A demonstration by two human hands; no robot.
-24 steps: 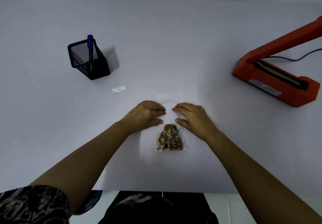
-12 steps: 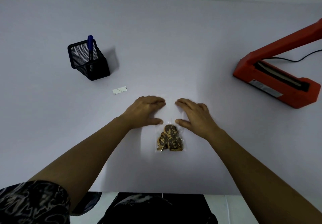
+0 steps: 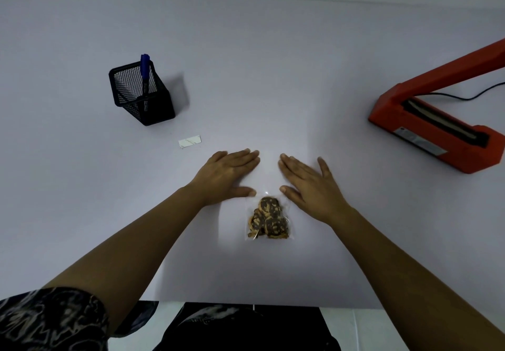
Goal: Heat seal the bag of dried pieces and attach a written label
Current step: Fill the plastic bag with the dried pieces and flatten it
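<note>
A clear bag (image 3: 269, 181) lies flat on the white table, its brown dried pieces (image 3: 269, 219) bunched at the near end. My left hand (image 3: 226, 175) rests palm down at the bag's left side, fingers stretched out. My right hand (image 3: 308, 184) lies flat at the bag's right side, fingers spread. Both thumbs point at the bag just above the pieces. The empty upper part of the bag shows between the hands. A small white label (image 3: 190, 141) lies to the left, beyond my left hand. The orange heat sealer (image 3: 437, 129) stands at the right with its arm raised.
A black mesh pen holder (image 3: 142, 93) with a blue marker (image 3: 144, 77) stands at the back left. The sealer's black cable (image 3: 464, 96) runs off to the right. The table's near edge (image 3: 246, 303) is just above my lap.
Both hands have flattened and slid apart sideways on the bag's upper part; the fingers, curled before, are now stretched out. The bag stays in place.
</note>
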